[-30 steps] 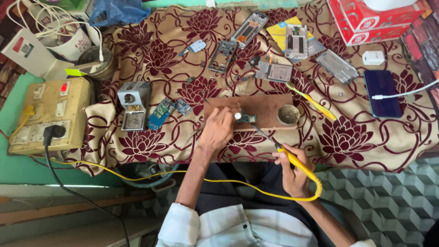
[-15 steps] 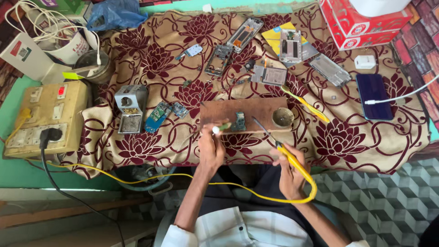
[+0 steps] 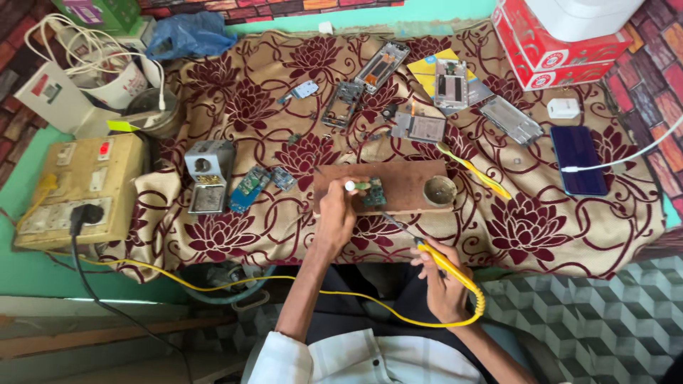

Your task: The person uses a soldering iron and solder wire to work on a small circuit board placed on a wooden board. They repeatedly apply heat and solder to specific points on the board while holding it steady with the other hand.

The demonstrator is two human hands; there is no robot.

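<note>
Closely, right hand point(image 3: 442, 276) gripping soldering iron point(image 3: 434, 254)

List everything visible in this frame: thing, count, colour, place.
Soldering iron: one, yellow handle, right hand, tip toward the board.
Small circuit board: one, green, on wooden block.
Wooden block: one, brown, cloth centre.
Round tin: one, grey, on the block's right end.
Floral cloth: one, maroon and cream, covers the table.
Switchboard: one, beige, left edge.
Phone: one, dark blue, right.
Red box: one, top right.
Phone frames and parts: several, grey, upper cloth.
Left hand: at the board.
Right hand: grips the iron.
</note>
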